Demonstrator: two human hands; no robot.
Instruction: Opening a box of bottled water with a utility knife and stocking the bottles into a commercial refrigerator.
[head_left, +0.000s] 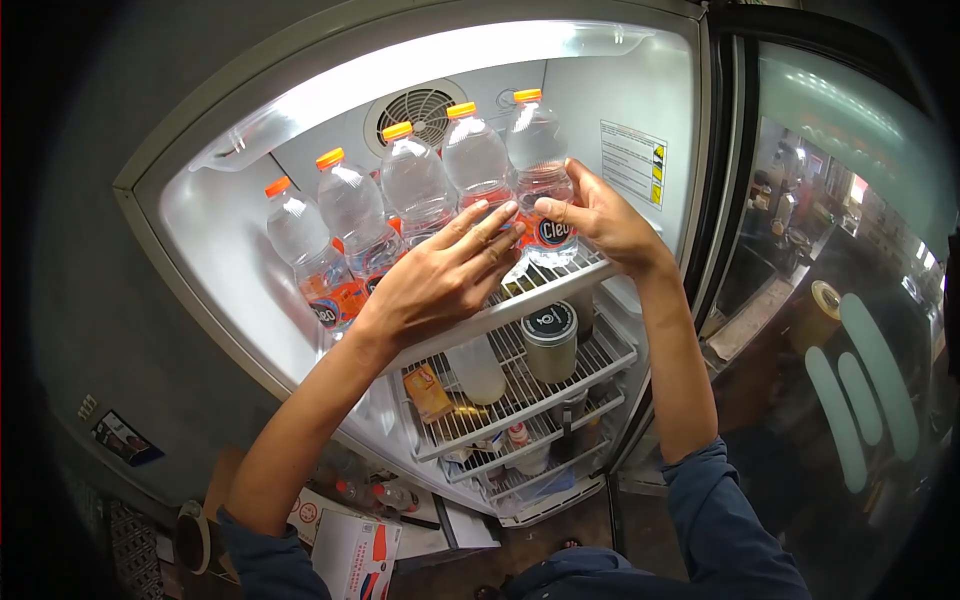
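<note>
A row of several clear plastic water bottles (412, 180) with orange caps stands on the top wire shelf (559, 283) of an upright display fridge. My right hand (611, 221) is around the rightmost Cleo bottle (536, 142), thumb on its front and fingers on its right side. Fingers extended, my left hand (450, 274) lies across the front of the middle bottles, its fingertips beside the rightmost bottle; whether it presses on any bottle is hard to tell. Its palm faces away, towards the bottles.
Lower wire shelves hold a lidded jar (550, 341), a whitish container (478, 369) and a small orange-yellow box (428, 393). The glass fridge door (795, 300) stands open at the right. A printed cardboard box (356, 551) and a few bottles (395, 496) are low at the left.
</note>
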